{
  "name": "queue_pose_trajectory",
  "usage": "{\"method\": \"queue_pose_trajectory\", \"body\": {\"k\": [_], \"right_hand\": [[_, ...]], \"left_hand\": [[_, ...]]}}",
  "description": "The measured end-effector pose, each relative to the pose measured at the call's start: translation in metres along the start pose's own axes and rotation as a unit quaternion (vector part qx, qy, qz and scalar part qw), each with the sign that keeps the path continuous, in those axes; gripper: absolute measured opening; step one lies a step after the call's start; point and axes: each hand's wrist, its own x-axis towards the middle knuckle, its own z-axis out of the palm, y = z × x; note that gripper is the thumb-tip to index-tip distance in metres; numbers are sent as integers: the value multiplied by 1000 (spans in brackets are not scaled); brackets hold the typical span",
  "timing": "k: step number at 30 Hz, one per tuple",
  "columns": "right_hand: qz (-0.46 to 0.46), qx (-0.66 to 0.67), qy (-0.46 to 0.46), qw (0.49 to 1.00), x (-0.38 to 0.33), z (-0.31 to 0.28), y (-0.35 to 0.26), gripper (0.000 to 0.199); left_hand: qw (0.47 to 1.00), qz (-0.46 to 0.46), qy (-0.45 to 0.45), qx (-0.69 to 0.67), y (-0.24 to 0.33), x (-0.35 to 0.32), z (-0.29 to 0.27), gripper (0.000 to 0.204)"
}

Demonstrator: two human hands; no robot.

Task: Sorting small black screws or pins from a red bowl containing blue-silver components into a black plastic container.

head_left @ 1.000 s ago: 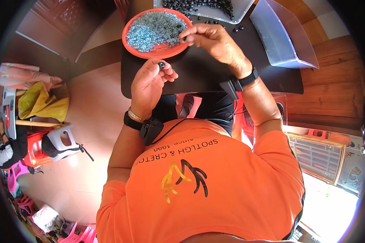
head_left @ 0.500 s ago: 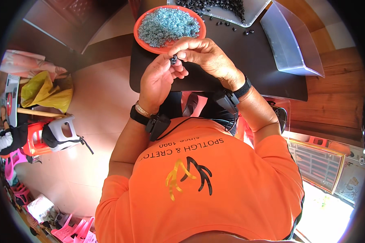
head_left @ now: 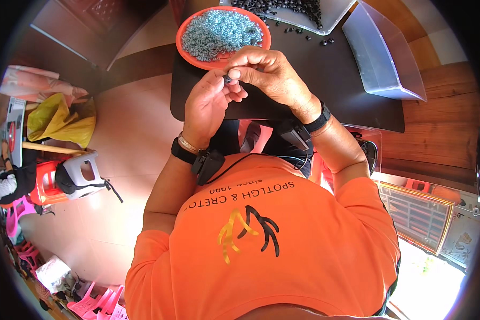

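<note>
At the near edge of a dark table, my left hand [head_left: 206, 104] holds a small round black part [head_left: 228, 79] between thumb and fingers. My right hand [head_left: 272, 77] comes in from the right, its thumb and forefinger pinched against the top of that part. Whether a second tiny piece sits between the right fingertips is too small to tell. Just beyond both hands stands an orange basin [head_left: 267, 45] heaped with small shiny silvery metal pieces [head_left: 221, 34]. A translucent tray [head_left: 333, 25] behind it contains many small black parts [head_left: 293, 7].
Several loose black parts [head_left: 327, 42] lie on the table [head_left: 325, 80] beside the tray. A clear plastic bin [head_left: 376, 64] stands at the table's right side. Off to the left are a yellow bag [head_left: 61, 120] and a grey stool [head_left: 85, 173] on the floor.
My right fingers have shifted slightly down over the black part and now cover more of it. My left hand stays almost in place.
</note>
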Motion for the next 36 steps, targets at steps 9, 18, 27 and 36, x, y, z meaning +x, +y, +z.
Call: {"method": "queue_pose_trajectory", "body": {"k": [9,18,27,36], "right_hand": [[-242,-416,71,874,-2,10,-1,15],[-234,-462,116,847,-8,19,-1,31],[-225,-424,105,871,-7,16,0,33],[-207,-422,105,876,-9,16,-1,38]], "left_hand": [[1000,4,8,-26,-4,2,-3,27],[997,-11,37,-60,1,4,5,23],[996,-5,-16,-90,-1,4,-4,28],[997,-16,8,-80,0,3,-1,25]]}}
